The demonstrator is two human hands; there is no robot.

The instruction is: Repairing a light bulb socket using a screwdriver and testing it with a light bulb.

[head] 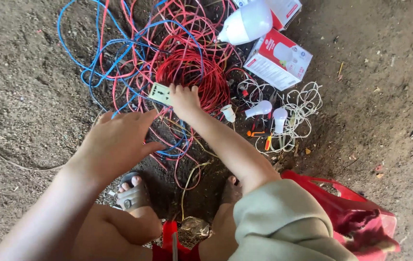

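— What did the hands have?
— The right hand [183, 99] gripped the socket [159, 93] atop the wires [187, 67]; the left hand [117, 140] hovered open, empty.
— And containers?
— The bulb box [278, 59] looked shut; the red bag's [356, 217] contents I couldn't tell.

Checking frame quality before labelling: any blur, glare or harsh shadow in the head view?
Head view: light is soft and even, no hard shadows on the dirt ground; the left hand looks slightly soft, being close to the camera; the right hand on the red wire coil is sharp; the big white bulb is bright, mildly washed out; edges show slight wide-angle bend.
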